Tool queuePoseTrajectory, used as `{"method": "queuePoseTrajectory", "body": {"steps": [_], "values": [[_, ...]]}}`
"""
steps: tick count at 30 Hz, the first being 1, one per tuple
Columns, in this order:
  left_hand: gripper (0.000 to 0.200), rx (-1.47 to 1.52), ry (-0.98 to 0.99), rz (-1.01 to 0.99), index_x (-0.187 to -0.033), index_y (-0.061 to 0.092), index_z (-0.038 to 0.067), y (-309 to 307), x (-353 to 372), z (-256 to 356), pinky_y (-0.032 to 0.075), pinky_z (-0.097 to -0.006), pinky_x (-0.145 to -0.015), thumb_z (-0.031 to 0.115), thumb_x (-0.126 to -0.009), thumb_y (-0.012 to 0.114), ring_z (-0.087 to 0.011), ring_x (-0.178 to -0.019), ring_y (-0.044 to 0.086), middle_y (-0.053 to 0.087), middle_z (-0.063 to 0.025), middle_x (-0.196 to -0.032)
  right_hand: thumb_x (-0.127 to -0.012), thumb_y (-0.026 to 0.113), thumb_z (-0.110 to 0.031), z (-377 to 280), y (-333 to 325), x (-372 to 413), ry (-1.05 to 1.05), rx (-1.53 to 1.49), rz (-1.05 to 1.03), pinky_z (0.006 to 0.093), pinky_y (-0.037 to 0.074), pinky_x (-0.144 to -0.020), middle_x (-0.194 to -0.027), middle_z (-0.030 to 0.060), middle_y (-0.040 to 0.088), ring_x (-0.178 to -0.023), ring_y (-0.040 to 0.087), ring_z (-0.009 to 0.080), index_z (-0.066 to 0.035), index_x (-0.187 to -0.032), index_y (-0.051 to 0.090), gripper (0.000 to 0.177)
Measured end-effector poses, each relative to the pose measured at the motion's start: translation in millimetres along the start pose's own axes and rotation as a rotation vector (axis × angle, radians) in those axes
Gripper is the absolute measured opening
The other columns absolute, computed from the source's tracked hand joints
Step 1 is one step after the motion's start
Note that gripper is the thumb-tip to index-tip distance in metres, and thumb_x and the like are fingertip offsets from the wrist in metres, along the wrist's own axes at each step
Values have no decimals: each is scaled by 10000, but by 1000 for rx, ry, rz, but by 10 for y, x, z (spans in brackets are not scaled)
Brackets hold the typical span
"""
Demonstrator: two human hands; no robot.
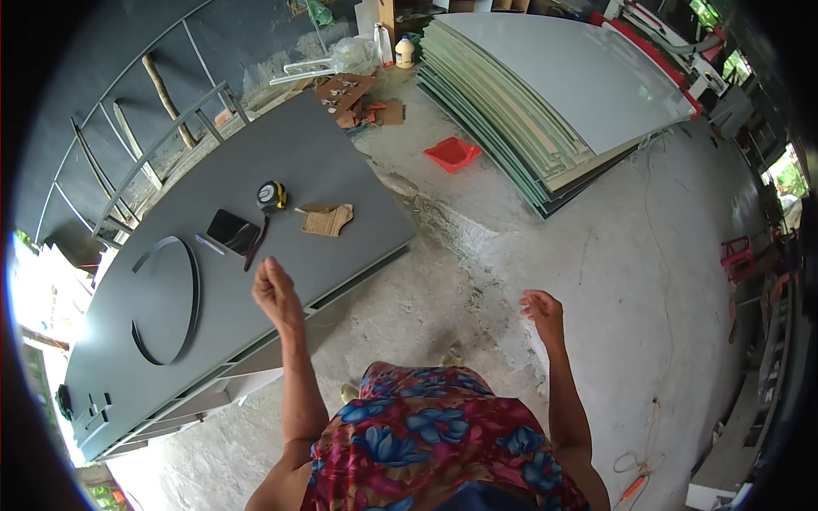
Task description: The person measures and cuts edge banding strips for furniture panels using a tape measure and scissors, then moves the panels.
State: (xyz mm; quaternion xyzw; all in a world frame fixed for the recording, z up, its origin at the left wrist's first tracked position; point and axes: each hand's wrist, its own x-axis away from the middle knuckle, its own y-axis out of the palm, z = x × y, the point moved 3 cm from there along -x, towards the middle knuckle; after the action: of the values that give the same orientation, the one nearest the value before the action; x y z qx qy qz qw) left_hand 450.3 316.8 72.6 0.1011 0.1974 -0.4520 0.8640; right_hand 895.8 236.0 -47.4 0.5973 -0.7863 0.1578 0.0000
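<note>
My left hand (277, 291) is raised beside the near edge of a dark grey tabletop (315, 145), its fingers closed; whatever they hold, if anything, is hidden. Just beyond it on the table lie a dark strap (256, 244), a black phone (232, 229) and a pen (210, 244). A yellow and black tape measure (272, 196) rests farther back, left of a torn piece of cardboard (327, 219). A curved dark strip (195, 298) lies toward the table's left. Over the concrete floor, my right hand (544, 315) holds nothing, with fingers loosely bent and apart.
Stacked boards (511, 111) stand at the back right, near a red dustpan-like tray (452, 154) on the floor. A metal frame (153, 162) leans behind the table. An orange-handled cord (632, 488) lies at lower right.
</note>
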Motion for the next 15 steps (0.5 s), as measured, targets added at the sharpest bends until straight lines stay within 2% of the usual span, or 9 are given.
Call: {"method": "queuePoseTrajectory", "body": {"steps": [2,5,7,9,15], "values": [[330,94,-80,-71,-618,407,94,549,166,2,188,-184,-418,244,-912,421,-15,-467,260,311,72,-522,-854,498,-171,87,-278,-173,40,27,-16,207,417,-541,-800,63,624,-639,585,105,-27,-967,572,197],[223,96,-157,-180,-799,519,57,1168,320,133,202,-181,-426,216,-914,414,-14,-479,262,317,70,-546,-860,487,-189,69,-425,-595,51,67,-96,211,424,-555,-807,50,624,-642,580,101,-41,-970,572,203],[173,31,-152,-177,-931,517,42,1470,345,100,207,-178,-439,185,-909,422,-15,-488,256,310,70,-552,-861,486,-194,-2,-391,-965,59,86,-164,213,429,-579,-819,42,623,-656,579,101,-49,-979,570,205],[187,-35,-159,-173,-1045,494,33,1727,298,27,211,-176,-461,131,-890,460,-22,-508,248,310,68,-564,-857,494,-191,-89,-271,-1409,-21,63,-273,215,428,-585,-825,40,621,-659,580,101,-48,-982,567,204],[242,-65,-227,-58,-1082,476,31,2361,-153,-168,241,-180,-471,99,-853,510,-32,-523,288,355,43,-588,-848,521,-185,-460,124,-2951,-149,88,-568,220,430,-585,-838,41,617,-683,582,100,-39,-999,555,213]]}}
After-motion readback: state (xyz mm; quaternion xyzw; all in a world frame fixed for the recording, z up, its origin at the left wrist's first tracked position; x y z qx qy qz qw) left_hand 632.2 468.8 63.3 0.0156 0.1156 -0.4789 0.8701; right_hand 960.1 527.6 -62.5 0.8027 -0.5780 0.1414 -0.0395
